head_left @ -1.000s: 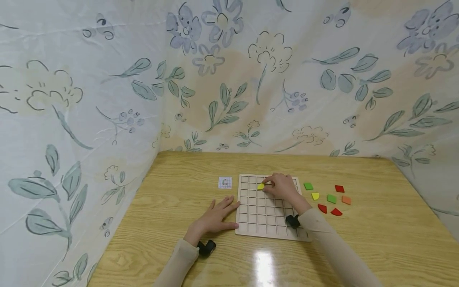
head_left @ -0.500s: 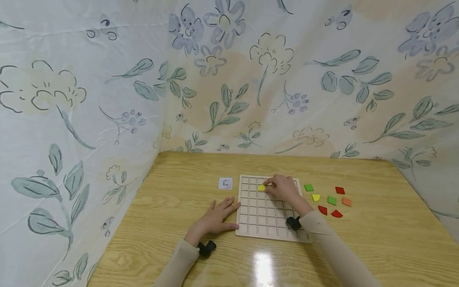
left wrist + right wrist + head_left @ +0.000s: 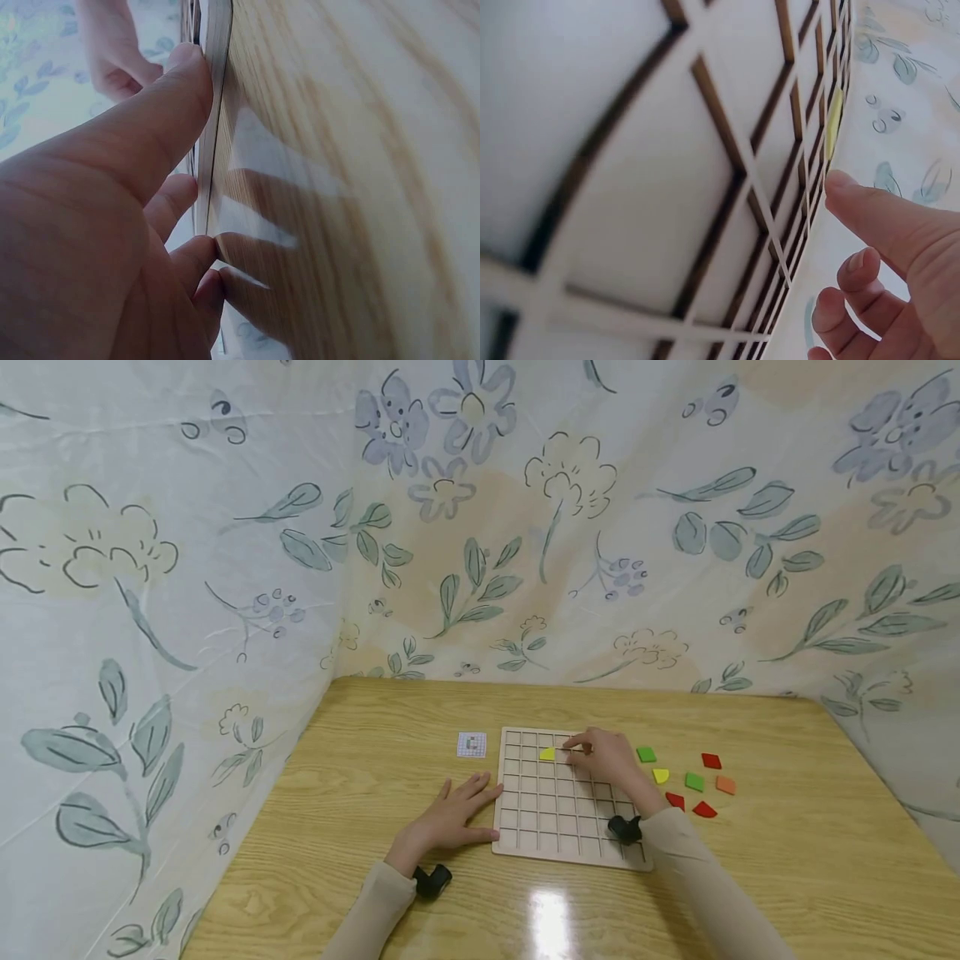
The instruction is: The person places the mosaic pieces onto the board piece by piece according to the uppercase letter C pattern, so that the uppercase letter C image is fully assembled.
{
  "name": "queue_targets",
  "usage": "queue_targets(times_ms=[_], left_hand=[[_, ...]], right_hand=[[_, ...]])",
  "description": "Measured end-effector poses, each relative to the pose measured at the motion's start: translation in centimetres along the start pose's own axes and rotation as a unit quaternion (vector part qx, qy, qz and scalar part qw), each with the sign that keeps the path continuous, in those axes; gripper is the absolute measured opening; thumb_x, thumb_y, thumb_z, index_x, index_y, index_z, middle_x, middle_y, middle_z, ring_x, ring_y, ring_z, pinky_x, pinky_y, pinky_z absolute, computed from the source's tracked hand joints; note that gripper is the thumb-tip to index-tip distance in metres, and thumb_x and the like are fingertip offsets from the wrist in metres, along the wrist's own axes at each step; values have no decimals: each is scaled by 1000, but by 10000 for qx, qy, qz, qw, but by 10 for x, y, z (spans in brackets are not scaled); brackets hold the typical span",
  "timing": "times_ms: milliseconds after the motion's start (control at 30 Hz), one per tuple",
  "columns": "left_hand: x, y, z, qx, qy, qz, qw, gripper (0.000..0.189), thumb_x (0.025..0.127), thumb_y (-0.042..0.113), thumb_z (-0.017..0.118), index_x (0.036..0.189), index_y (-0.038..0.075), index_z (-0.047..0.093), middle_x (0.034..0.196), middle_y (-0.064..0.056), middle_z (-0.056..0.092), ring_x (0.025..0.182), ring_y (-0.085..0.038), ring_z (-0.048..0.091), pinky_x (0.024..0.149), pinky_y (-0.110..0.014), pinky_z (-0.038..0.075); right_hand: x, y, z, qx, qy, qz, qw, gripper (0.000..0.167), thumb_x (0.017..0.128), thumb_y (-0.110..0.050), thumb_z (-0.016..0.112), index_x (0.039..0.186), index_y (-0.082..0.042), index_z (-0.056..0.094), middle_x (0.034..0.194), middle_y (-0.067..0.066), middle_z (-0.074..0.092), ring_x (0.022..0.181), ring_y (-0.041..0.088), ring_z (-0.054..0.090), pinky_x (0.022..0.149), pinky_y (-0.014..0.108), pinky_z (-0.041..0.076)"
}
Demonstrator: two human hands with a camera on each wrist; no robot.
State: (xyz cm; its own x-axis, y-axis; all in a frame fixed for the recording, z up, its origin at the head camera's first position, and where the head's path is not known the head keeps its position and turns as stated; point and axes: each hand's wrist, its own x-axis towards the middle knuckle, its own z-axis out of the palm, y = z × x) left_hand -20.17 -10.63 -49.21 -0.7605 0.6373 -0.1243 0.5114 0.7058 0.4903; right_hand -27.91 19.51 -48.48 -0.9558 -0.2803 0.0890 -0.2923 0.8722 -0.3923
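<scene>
A yellow quarter-round tile [image 3: 547, 754] lies in a cell of the wooden grid board [image 3: 528, 841], near its far edge. Just right of that tile hovers my right hand [image 3: 606, 758], thumb and fingers apart and holding nothing. The right wrist view has the thumb over the grid cells, with the yellow tile [image 3: 833, 124] beyond its tip. My left hand [image 3: 453, 814] rests on the table with fingers spread, the fingertips at the board's left edge. In the left wrist view the thumb and fingertips touch the side of the board [image 3: 214, 112].
Right of the board lie loose tiles: green ones [image 3: 647, 754], another yellow [image 3: 661, 776], several red [image 3: 711, 761] and an orange one [image 3: 725, 785]. A small printed pattern card [image 3: 472, 744] lies at the board's upper left. Floral cloth [image 3: 480, 527] hangs behind the table.
My right hand lets go of the yellow tile, which stays in its cell, and shifts a little right. Earlier it turned slightly in the fingers. The left hand keeps its place.
</scene>
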Motion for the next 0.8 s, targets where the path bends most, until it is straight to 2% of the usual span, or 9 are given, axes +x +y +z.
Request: queue_targets(times_ms=[200,500,800], left_hand=[[-2,2,-2,-60,5,5,10000,71,89,47,55,148,17,27,155,-10,14,143,-29,10,111,-59,4],[-2,2,-2,-38,-32,-12,10000,71,90,48,54,148,18,25,155,-10,13,143,-28,9,111,-59,3],[-2,0,0,-38,-35,-6,10000,71,90,47,54,148,19,25,155,-10,13,143,-28,9,111,-59,3]], right_hand=[[-6,8,-7,258,91,21,9996,23,83,-24,70,104,-16,73,67,-3,50,56,14,36,63,34,19],[-20,18,-24,534,151,-15,9985,25,84,-21,69,107,-11,71,68,-1,50,52,13,35,48,25,28],[-34,32,-31,660,270,108,9974,27,85,-22,68,108,-10,70,69,1,48,55,14,34,48,25,26]])
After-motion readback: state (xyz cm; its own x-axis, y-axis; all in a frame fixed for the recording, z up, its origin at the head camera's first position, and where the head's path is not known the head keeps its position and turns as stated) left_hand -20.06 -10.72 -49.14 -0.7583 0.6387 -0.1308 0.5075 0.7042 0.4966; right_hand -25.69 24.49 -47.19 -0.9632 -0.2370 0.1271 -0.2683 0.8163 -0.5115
